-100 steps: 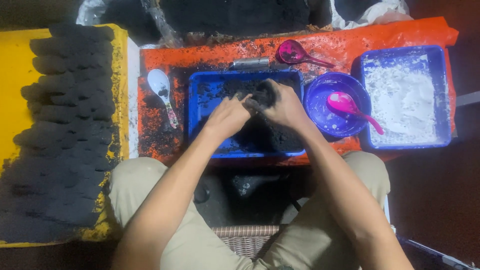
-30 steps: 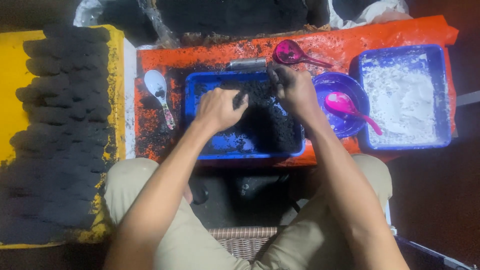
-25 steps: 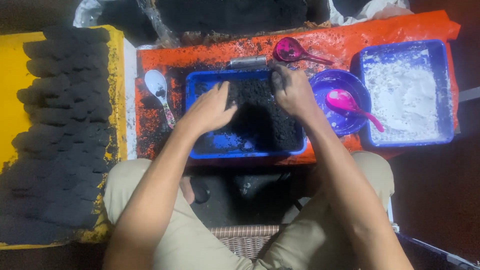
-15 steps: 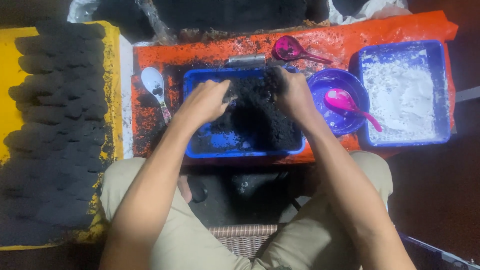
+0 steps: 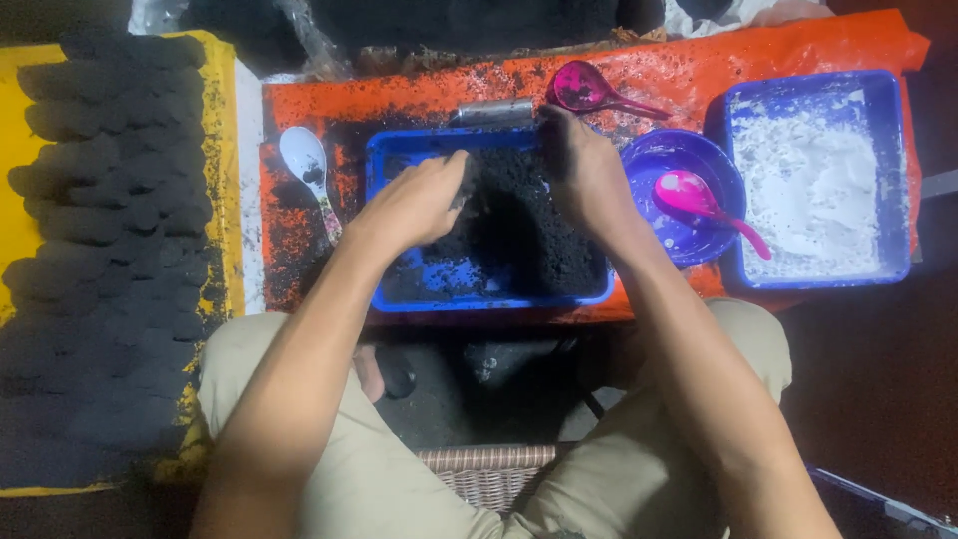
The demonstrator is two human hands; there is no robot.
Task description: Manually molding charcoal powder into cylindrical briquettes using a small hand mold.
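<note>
Both hands down in the blue tray [image 5: 399, 299], which sits mid-front on the orange sheet [image 5: 699, 70] and holds a heap of black crumbly mix [image 5: 519, 225].

Left hand [image 5: 414, 205]: forearm comes in from lower left, palm down, fingers curled loosely with tips dug into the left side of the mix near the tray's back edge. It looks half-clenched on loose mix; cannot tell if anything solid is in it.

Right hand [image 5: 579, 175]: forearm from lower right, wrist bent, back of hand up, fingers pointing to the tray's back right corner, pressed onto the mix. Fingertips are hidden, so the grip can't be told.

White spoon [image 5: 304, 165] lies left of the tray on the sheet. Pink scoop [image 5: 584, 90] lies near the sheet's back edge. A purple bowl [image 5: 654, 160] with a pink spoon [image 5: 699, 200] stands just right of the tray; a second blue tray [image 5: 898, 180] of white powder sits at the sheet's right edge. Rows of black lumps [image 5: 100, 220] lie on the yellow board [image 5: 15, 220] at far left.
</note>
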